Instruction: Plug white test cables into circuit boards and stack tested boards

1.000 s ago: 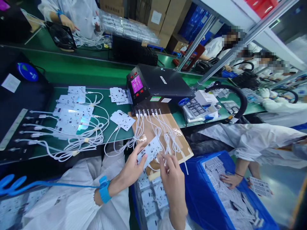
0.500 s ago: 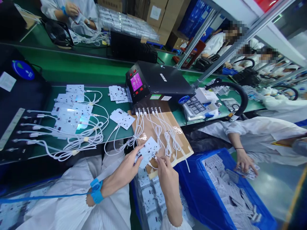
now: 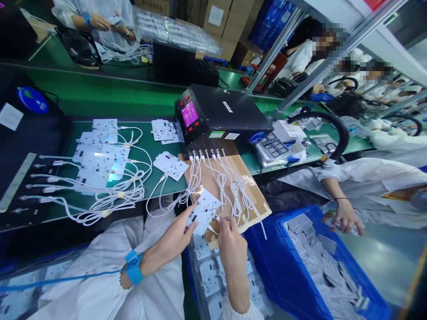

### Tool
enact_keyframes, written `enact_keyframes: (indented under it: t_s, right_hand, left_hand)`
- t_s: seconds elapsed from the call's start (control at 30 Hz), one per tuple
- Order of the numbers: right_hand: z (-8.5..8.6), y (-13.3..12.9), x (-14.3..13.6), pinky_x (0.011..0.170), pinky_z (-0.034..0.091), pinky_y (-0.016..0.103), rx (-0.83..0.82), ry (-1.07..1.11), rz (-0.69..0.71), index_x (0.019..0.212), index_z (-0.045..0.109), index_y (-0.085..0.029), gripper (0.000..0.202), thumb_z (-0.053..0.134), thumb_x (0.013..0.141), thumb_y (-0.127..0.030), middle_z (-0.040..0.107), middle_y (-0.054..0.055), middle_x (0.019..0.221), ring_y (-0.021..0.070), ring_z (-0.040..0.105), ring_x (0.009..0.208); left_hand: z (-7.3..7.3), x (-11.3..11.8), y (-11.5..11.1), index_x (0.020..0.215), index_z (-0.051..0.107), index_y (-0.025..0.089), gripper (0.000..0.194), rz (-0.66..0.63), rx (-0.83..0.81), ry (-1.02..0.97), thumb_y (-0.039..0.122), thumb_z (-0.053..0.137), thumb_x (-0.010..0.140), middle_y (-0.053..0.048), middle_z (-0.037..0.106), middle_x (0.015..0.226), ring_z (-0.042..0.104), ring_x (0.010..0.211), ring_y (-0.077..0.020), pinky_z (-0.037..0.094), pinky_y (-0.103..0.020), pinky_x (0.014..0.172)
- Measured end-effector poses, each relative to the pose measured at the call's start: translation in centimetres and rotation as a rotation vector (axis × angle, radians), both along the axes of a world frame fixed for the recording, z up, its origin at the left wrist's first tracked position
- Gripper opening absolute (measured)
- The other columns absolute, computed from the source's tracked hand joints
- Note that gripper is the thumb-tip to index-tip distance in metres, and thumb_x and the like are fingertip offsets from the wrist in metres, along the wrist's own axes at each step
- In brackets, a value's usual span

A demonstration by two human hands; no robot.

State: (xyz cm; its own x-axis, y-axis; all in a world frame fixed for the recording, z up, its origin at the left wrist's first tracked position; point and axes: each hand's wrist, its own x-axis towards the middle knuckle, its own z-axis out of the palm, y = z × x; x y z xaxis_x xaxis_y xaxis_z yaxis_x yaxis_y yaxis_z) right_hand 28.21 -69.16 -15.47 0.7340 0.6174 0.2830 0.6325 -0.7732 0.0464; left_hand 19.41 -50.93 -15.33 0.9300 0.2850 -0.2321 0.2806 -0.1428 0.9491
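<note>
A white circuit board (image 3: pixel 206 209) is held at its left edge by my left hand (image 3: pixel 178 233), thumb on top. My right hand (image 3: pixel 231 238) pinches a small white cable plug (image 3: pixel 216 218) at the board's right edge; whether it is fully seated I cannot tell. Both hands are over the front of a brown cardboard sheet (image 3: pixel 247 166). White cables (image 3: pixel 220 180) run across that sheet from a black tester (image 3: pixel 227 113) with a lit pink screen. Left of the sheet, stacked white boards (image 3: pixel 171 165) have a cable attached.
More wired boards (image 3: pixel 100 164) and coiled cables lie at left, beside a black box (image 3: pixel 30 133). A blue bin (image 3: pixel 276 253) of white parts stands at right, with a co-worker's hand (image 3: pixel 347 215) over it. Trayed boards (image 3: pixel 208 275) sit below my hands. A metal post (image 3: pixel 271 53) rises behind.
My hands and the board have barely moved; the plug now shows against the board's right edge. The co-worker's hand at the bin has shifted slightly up and right.
</note>
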Motion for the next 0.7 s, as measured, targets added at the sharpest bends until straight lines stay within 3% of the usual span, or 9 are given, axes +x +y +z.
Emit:
enact_keyframes:
  t_s: [0.17, 0.37, 0.47, 0.6, 0.63, 0.7]
  right_hand:
    - [-0.1, 0.2, 0.5, 0.045, 0.028, 0.026, 0.007, 0.048, -0.068, 0.109, 0.072, -0.018, 0.022, 0.051, 0.107, -0.021, 0.071, 0.006, 0.104, 0.0122, 0.065, 0.058]
    - [-0.3, 1.5, 1.2, 0.049, 0.032, 0.026, 0.015, 0.177, -0.189, 0.103, 0.074, -0.019, 0.024, 0.054, 0.107, -0.030, 0.072, 0.006, 0.106, 0.0142, 0.068, 0.065]
    - [-0.6, 1.8, 1.7, 0.049, 0.032, 0.027, 0.049, 0.137, -0.180, 0.103, 0.074, -0.017, 0.029, 0.050, 0.109, -0.032, 0.071, 0.007, 0.104, 0.0133, 0.066, 0.063]
    - [-0.4, 2.0, 1.5, 0.046, 0.033, 0.026, 0.158, 0.006, -0.109, 0.101, 0.073, -0.016, 0.039, 0.043, 0.111, -0.037, 0.070, 0.009, 0.101, 0.0134, 0.063, 0.062]
    - [-0.2, 1.9, 1.3, 0.046, 0.034, 0.026, 0.200, -0.025, -0.093, 0.102, 0.073, -0.016, 0.039, 0.043, 0.111, -0.039, 0.070, 0.009, 0.101, 0.0137, 0.064, 0.063]
    - [0.1, 1.7, 0.7, 0.048, 0.038, 0.025, 0.279, -0.066, -0.043, 0.105, 0.072, -0.016, 0.035, 0.046, 0.110, -0.038, 0.069, 0.009, 0.102, 0.0137, 0.065, 0.067]
  left_hand:
    - [0.0, 1.4, 1.3, 0.156, 0.047, 0.017, 0.064, -0.038, 0.093, 0.032, 0.037, 0.051, 0.096, -0.015, 0.051, 0.159, 0.053, 0.145, -0.0318, 0.041, -0.050, 0.124]
    - [2.0, 0.8, 4.5, 0.166, 0.031, 0.027, 0.081, -0.220, 0.063, 0.111, 0.049, 0.061, 0.094, -0.011, 0.051, 0.160, 0.073, 0.114, -0.0271, 0.056, -0.041, 0.108]
    - [4.1, -0.3, 7.4, 0.162, 0.037, 0.031, 0.079, -0.333, 0.080, 0.127, 0.051, 0.066, 0.092, -0.009, 0.065, 0.146, 0.075, 0.112, -0.0241, 0.060, -0.036, 0.098]
    - [8.6, 0.6, 12.9, 0.147, 0.058, 0.035, 0.053, -0.507, 0.147, 0.141, 0.045, 0.063, 0.095, -0.002, 0.078, 0.123, 0.076, 0.104, -0.0204, 0.059, -0.029, 0.087]
    - [9.7, 1.5, 14.4, 0.142, 0.063, 0.034, 0.049, -0.470, 0.182, 0.147, 0.045, 0.064, 0.095, -0.001, 0.079, 0.117, 0.076, 0.101, -0.0198, 0.058, -0.027, 0.084]
    - [11.4, 4.3, 17.0, 0.124, 0.073, 0.023, 0.044, -0.198, 0.254, 0.150, 0.046, 0.076, 0.088, -0.002, 0.080, 0.108, 0.074, 0.098, -0.0201, 0.057, -0.027, 0.086]
